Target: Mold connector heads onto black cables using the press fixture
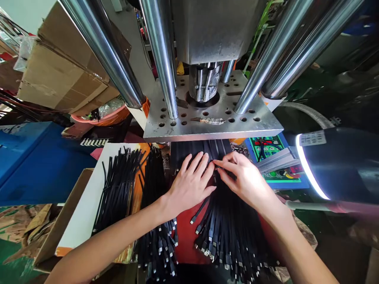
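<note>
My left hand (191, 183) lies flat, fingers spread, pressing on a fan of black cables (227, 228) with small metal plugs. My right hand (244, 177) pinches the top end of one black cable just below the press plate (213, 124), its fingertips touching those of my left hand. The cables run under the plate onto a black mould (189, 152). Two further bundles of black cables (118, 185) lie to the left on white card and orange card.
Steel columns (161, 55) rise from the press plate around a central ram (204, 81). A lit lamp head (340, 163) sits at right over a green control panel (268, 148). Cardboard boxes (65, 67) and a blue surface (38, 161) stand at left.
</note>
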`<action>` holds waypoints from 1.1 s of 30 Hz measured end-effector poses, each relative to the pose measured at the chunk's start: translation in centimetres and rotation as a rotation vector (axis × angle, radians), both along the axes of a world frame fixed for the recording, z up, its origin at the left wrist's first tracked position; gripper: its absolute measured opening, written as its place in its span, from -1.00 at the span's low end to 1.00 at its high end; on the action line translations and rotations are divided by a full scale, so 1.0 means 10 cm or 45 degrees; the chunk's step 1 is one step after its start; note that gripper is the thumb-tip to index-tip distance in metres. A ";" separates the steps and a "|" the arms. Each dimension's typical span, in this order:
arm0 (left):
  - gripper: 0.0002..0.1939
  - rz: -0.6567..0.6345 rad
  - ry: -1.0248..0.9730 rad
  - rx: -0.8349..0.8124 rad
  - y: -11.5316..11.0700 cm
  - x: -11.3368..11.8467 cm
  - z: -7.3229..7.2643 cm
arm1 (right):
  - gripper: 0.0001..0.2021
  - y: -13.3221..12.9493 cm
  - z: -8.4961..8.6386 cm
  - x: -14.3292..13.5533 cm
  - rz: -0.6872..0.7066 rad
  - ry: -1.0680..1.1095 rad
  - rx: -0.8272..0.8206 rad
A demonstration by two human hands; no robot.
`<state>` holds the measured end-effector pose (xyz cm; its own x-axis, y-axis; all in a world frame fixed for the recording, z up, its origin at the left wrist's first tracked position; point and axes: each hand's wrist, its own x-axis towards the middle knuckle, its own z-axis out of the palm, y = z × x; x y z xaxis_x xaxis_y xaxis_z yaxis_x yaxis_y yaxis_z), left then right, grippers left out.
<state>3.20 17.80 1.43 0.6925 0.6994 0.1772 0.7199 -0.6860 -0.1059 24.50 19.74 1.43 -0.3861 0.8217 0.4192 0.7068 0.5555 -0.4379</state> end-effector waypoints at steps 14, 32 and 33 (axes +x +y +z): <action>-0.28 -0.017 -0.160 -0.133 0.03 -0.07 0.02 | -0.68 -0.07 -0.26 0.06 -0.008 -0.125 0.221; -0.27 -0.003 -0.161 -0.145 0.03 -0.06 0.02 | -0.77 -0.10 -0.27 0.06 -0.015 -0.179 0.345; -0.27 -0.003 -0.160 -0.146 0.02 -0.06 0.02 | -0.76 -0.10 -0.25 0.06 -0.003 -0.191 0.331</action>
